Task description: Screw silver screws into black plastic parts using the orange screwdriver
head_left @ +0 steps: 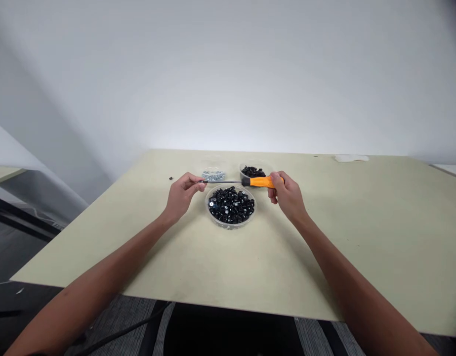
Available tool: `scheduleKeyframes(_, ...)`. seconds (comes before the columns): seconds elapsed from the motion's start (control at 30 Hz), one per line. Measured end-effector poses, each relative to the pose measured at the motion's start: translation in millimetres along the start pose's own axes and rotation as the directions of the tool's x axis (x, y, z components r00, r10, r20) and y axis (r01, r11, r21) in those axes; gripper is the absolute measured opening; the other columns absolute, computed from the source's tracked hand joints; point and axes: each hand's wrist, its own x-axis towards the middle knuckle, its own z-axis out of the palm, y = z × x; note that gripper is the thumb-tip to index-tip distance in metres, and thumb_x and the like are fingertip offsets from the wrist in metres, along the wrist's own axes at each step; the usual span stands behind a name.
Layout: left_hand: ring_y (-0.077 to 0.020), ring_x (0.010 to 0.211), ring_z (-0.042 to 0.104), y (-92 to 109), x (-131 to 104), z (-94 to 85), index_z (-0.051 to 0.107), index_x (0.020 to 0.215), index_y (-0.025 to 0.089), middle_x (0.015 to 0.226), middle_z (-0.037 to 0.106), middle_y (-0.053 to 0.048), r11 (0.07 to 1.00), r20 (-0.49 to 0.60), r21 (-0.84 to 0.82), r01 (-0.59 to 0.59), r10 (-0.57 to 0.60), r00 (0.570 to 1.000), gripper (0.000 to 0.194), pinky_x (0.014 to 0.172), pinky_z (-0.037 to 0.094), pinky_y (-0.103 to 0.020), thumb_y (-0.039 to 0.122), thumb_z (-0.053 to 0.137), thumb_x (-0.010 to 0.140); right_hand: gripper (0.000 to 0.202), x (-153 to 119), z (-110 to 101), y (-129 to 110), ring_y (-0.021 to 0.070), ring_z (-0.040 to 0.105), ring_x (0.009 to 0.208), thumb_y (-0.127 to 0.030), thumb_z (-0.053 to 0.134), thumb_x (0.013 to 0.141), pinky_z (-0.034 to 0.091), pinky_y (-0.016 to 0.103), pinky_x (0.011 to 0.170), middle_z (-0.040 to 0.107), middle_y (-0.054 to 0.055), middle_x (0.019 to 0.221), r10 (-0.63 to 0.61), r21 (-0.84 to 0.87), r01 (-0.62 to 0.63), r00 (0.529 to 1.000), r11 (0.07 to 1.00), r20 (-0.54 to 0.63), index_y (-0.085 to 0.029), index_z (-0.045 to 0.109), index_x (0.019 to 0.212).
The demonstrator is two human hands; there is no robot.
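My right hand point(285, 192) is wrapped around the orange handle of a screwdriver point(261, 182), held level with its shaft pointing left. At the shaft's tip, my left hand point(185, 192) pinches a small black part point(202, 181), mostly hidden by the fingers. Below the shaft stands a round clear tub point(230, 226) heaped with small black knob-like pieces point(231, 203), some showing silvery centres. Behind the shaft, a clear tub holds small silvery screws point(213, 175). Another clear tub, partly covered by the screwdriver handle, contains black pieces point(253, 171).
Everything stands on a pale table point(220, 272) against a white wall. One small dark piece point(171, 178) lies left of my left hand. A flat white object point(351, 158) rests at the back right. Below the front edge, a dark cable point(127, 329) runs across.
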Motion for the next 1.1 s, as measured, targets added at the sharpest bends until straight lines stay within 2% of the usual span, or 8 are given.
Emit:
scheduleKeyframes(0.13, -0.0201, 0.089, 0.069, 1, 0, -1.3, 0.064, 0.087, 0.018, 0.077, 0.069, -0.003, 1.000, 0.008, -0.015, -0.026, 0.026, 1.000, 0.017, 0.086, 0.052, -0.034, 0.033, 0.070, 0.084, 0.049, 2, -3, 0, 0.0122, 0.058, 0.081, -0.056, 0.064, 0.082, 0.053, 0.025, 0.066, 0.058, 0.004, 0.099, -0.023, 0.123, 0.010, 0.994, 0.992, 0.109, -0.022, 0.052, 0.116)
scheduleKeyframes(0.2, -0.0197, 0.088, 0.069, 0, 0, -0.8, 0.063, 0.085, 0.018, 0.079, 0.070, -0.003, 1.000, 0.010, -0.012, -0.025, 0.025, 1.000, 0.017, 0.085, 0.052, -0.034, 0.033, 0.070, 0.083, 0.050, 3, -4, 0, 0.0103, 0.057, 0.075, -0.052, 0.064, 0.083, 0.052, 0.025, 0.068, 0.057, 0.002, 0.090, -0.012, 0.118, -0.002, 0.994, 0.993, 0.110, -0.023, 0.050, 0.122)
scheduleKeyframes(0.33, -0.0192, 0.087, 0.068, -3, -2, 1.4, 0.063, 0.085, 0.018, 0.081, 0.070, -0.004, 1.000, 0.038, 0.017, -0.013, 0.012, 0.999, 0.018, 0.083, 0.052, -0.034, 0.035, 0.071, 0.083, 0.052, 3, -6, -2, 0.0076, 0.048, 0.053, -0.064, 0.051, 0.088, 0.042, 0.021, 0.051, 0.051, -0.001, 0.070, 0.041, -0.043, -0.039, 0.998, 0.998, 0.048, -0.022, 0.051, 0.119)
scheduleKeyframes(0.5, -0.0190, 0.087, 0.068, -4, -4, 2.8, 0.063, 0.084, 0.018, 0.081, 0.070, -0.003, 1.000, 0.047, 0.017, -0.006, 0.005, 0.999, 0.018, 0.083, 0.052, -0.033, 0.035, 0.070, 0.083, 0.055, 3, -10, -2, 0.0114, 0.059, 0.079, -0.053, 0.061, 0.086, 0.053, 0.026, 0.073, 0.058, 0.003, 0.094, 0.055, 0.005, -0.056, 0.987, 0.998, 0.148, -0.024, 0.045, 0.130)
scheduleKeyframes(0.7, -0.0199, 0.089, 0.068, -7, -5, 4.2, 0.064, 0.083, 0.018, 0.085, 0.071, -0.004, 1.000, 0.070, 0.025, 0.000, -0.001, 0.998, 0.021, 0.083, 0.052, -0.034, 0.038, 0.071, 0.083, 0.055, 6, -13, 0, 0.0090, 0.051, 0.059, -0.064, 0.050, 0.089, 0.046, 0.022, 0.052, 0.053, 0.001, 0.078, 0.065, -0.084, -0.061, 0.997, 0.995, 0.041, -0.021, 0.049, 0.124)
scheduleKeyframes(0.83, -0.0201, 0.088, 0.068, -10, -5, 5.1, 0.065, 0.084, 0.018, 0.086, 0.072, -0.004, 1.000, 0.038, 0.025, 0.003, -0.004, 0.999, 0.019, 0.083, 0.052, -0.034, 0.036, 0.071, 0.082, 0.058, 5, -13, -3, 0.0127, 0.060, 0.084, -0.055, 0.061, 0.085, 0.056, 0.026, 0.070, 0.056, 0.005, 0.103, 0.020, 0.024, -0.023, 0.988, 0.999, 0.156, -0.023, 0.046, 0.131)
scheduleKeyframes(0.97, -0.0186, 0.084, 0.068, -10, -4, 5.1, 0.065, 0.083, 0.018, 0.092, 0.073, -0.004, 0.999, 0.032, 0.044, 0.004, -0.006, 0.999, 0.020, 0.081, 0.053, -0.033, 0.037, 0.072, 0.081, 0.055, 4, -13, -4, 0.0080, 0.051, 0.057, -0.062, 0.048, 0.091, 0.048, 0.023, 0.055, 0.054, 0.001, 0.076, 0.081, -0.112, -0.070, 0.992, 0.991, 0.092, -0.022, 0.048, 0.128)
scheduleKeyframes(1.1, -0.0189, 0.087, 0.068, -11, -4, 4.2, 0.064, 0.083, 0.018, 0.094, 0.073, -0.005, 0.999, 0.010, 0.039, 0.002, -0.002, 1.000, 0.019, 0.082, 0.052, -0.033, 0.035, 0.072, 0.081, 0.058, 4, -15, -2, 0.0108, 0.061, 0.075, -0.055, 0.056, 0.089, 0.054, 0.026, 0.070, 0.059, 0.003, 0.095, 0.072, -0.052, -0.062, 0.977, 0.997, 0.199, -0.025, 0.040, 0.136)
